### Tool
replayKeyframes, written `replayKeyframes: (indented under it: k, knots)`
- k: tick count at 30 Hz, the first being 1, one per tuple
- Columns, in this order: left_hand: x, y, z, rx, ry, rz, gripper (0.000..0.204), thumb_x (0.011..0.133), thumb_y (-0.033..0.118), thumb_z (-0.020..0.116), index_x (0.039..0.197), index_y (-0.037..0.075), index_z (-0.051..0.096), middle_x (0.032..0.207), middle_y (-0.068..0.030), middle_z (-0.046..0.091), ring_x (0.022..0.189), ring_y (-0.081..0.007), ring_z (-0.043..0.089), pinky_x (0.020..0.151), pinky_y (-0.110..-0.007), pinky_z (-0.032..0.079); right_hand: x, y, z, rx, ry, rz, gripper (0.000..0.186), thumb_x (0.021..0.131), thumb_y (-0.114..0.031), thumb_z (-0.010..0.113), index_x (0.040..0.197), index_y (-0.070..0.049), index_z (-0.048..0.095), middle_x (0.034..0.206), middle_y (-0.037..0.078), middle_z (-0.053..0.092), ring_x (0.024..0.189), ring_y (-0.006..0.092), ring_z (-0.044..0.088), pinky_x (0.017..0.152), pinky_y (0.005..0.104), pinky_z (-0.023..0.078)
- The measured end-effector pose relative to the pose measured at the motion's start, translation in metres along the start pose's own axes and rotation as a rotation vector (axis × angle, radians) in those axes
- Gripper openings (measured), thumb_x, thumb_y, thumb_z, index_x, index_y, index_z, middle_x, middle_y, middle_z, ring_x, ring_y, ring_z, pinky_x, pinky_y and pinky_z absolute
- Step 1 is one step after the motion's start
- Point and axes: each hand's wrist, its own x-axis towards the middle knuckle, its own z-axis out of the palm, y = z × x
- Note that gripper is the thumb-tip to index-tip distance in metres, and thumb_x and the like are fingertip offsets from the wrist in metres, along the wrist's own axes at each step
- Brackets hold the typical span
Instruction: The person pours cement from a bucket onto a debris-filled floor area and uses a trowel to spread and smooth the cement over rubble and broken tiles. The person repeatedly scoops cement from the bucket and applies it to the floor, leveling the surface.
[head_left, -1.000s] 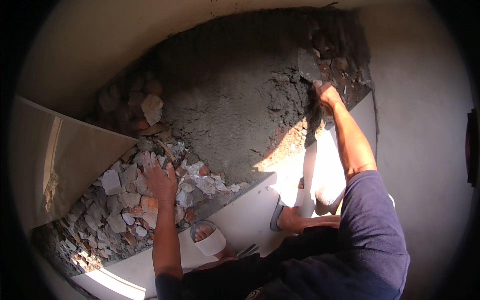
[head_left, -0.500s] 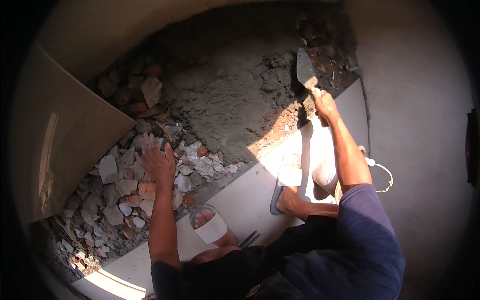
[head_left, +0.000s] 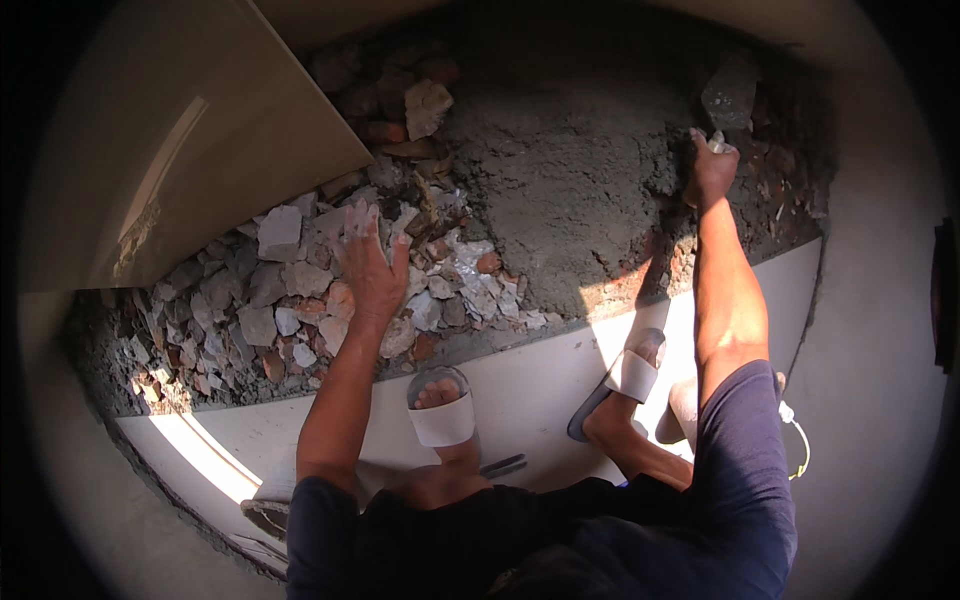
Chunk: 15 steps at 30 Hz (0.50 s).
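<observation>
My right hand (head_left: 712, 170) is closed round the pale handle of a trowel (head_left: 730, 98), at the far right edge of a bed of wet grey mortar (head_left: 560, 190). The flat blade reaches past my fist into the shade beside loose broken brick. Over the heap of rubble (head_left: 275, 315) to the left, my left hand (head_left: 373, 265) is open, its fingers dusty and stretched out. It holds nothing; whether the palm rests on the rubble I cannot tell.
Pale floor tiles (head_left: 520, 365) border the mortar and rubble on the near side, under my sandalled feet. A large glossy panel (head_left: 230, 150) juts in from the left. Smooth wall (head_left: 880, 300) stands at the right. A white cable (head_left: 803, 445) lies beside my right knee.
My right hand has pushed the trowel farther away over the mortar's right side, and its blade looks flatter. The view has turned and shifted. My left hand remains spread above the rubble.
</observation>
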Motion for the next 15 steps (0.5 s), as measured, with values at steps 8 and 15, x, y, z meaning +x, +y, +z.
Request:
replayKeyframes:
  k: [8, 15]
  knots:
    - [-0.054, -0.037, -0.028, -0.061, 0.002, -0.206, 0.048, 0.095, 0.028, 0.054, 0.132, -0.002, 0.048, 0.142, -0.0233, 0.043, 0.137, -0.0391, 0.034, 0.112, -0.062, 0.014, 0.019, 0.016, -0.015, 0.001, -0.07, -0.036, 0.051, 0.074, -0.04, 0.08, 0.097, 0.004, 0.069, 0.085, 0.017, 0.072, 0.077, 0.0275, 0.069, 0.07, 0.0396, 0.052]
    - [-0.08, -0.041, -0.029, 0.0, -0.011, -0.25, 0.048, 0.094, 0.028, 0.056, 0.131, -0.002, 0.05, 0.139, -0.0225, 0.047, 0.135, -0.0374, 0.037, 0.114, -0.057, 0.017, -0.113, -0.028, -0.078, 0.486, -0.322, -0.103, 0.026, 0.086, -0.023, 0.072, 0.098, -0.001, 0.068, 0.069, 0.003, 0.061, 0.056, 0.0137, 0.057, 0.054, 0.0276, 0.045]
